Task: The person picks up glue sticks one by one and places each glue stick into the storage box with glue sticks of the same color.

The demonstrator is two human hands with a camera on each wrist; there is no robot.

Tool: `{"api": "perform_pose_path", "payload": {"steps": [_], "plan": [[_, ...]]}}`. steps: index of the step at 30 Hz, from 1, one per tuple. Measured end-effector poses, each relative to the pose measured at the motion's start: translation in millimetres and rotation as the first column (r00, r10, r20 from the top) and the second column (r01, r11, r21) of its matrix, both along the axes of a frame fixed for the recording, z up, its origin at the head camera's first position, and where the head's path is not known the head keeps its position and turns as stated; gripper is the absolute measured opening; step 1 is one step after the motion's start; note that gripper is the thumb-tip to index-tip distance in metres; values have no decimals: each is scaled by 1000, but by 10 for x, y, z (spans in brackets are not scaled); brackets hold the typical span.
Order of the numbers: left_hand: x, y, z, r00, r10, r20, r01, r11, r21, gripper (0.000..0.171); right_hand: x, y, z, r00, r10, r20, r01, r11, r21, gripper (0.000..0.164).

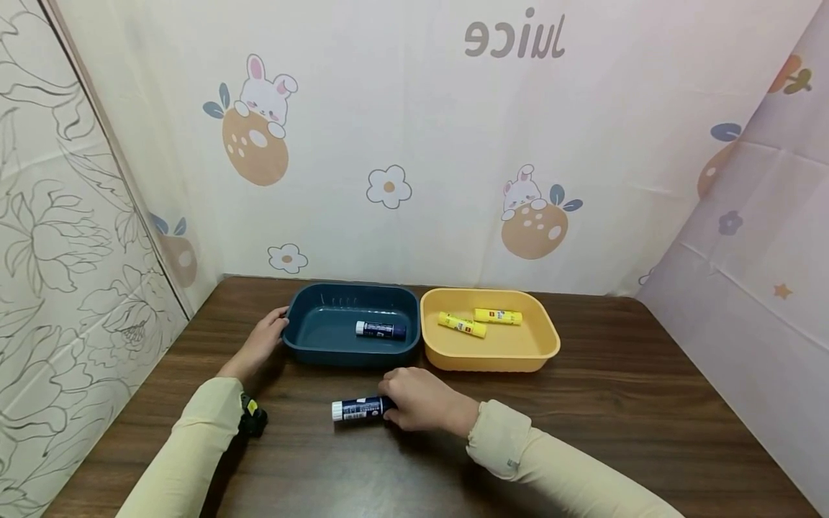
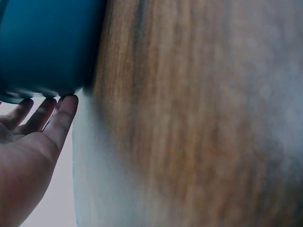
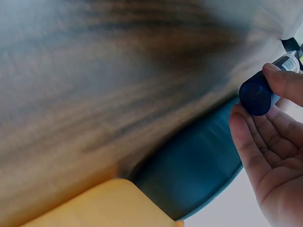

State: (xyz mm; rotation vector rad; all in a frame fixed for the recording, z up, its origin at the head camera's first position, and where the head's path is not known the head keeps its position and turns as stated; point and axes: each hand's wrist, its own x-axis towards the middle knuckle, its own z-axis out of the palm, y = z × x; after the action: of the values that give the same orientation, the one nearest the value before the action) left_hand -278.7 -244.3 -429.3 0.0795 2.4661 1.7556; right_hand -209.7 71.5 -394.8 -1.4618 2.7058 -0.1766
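My right hand (image 1: 421,400) pinches a dark blue glue stick (image 1: 358,409) by one end, its white end pointing left, in front of the dark teal bin (image 1: 352,356). In the right wrist view, thumb and fingers close round the same glue stick (image 3: 256,96), its blue end facing the camera. My left hand (image 1: 262,344) touches the left end of the teal bin; fairly straight fingers meet its wall in the left wrist view (image 2: 42,124). Another dark blue glue stick (image 1: 381,330) lies inside that bin.
Against the teal bin's right side stands a yellow bin (image 1: 492,363) holding two yellow glue sticks (image 1: 462,324). Both bins are near the back of the brown wooden table (image 1: 622,403), before a patterned curtain (image 1: 401,237). A dark strap (image 1: 252,416) sits at my left wrist.
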Motion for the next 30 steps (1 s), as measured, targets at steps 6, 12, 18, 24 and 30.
{"api": "perform_pose_path", "payload": {"steps": [6, 12, 18, 24, 30], "plan": [[10, -2, 26, 1000, 1, -1, -1, 1000, 12, 50, -28, 5, 164, 1000, 1, -10, -2, 999, -49, 24], [14, -12, 26, 1000, -2, -9, 2, 1000, 9, 51, -76, -4, 348, 1000, -13, -25, 11, 997, -76, 26], [25, -12, 32, 1000, -2, -7, 2, 1000, 1, 51, -178, 8, 496, 996, -36, -83, 28, 996, -87, 29], [19, 4, 32, 1000, -4, 10, 4, 1000, 3, 52, -317, 38, 603, 992, -88, -93, 80, 993, -85, 31], [7, 0, 19, 1000, -3, 14, 3, 1000, 9, 52, -450, 61, 647, 985, -152, -82, 145, 986, -87, 33]]}}
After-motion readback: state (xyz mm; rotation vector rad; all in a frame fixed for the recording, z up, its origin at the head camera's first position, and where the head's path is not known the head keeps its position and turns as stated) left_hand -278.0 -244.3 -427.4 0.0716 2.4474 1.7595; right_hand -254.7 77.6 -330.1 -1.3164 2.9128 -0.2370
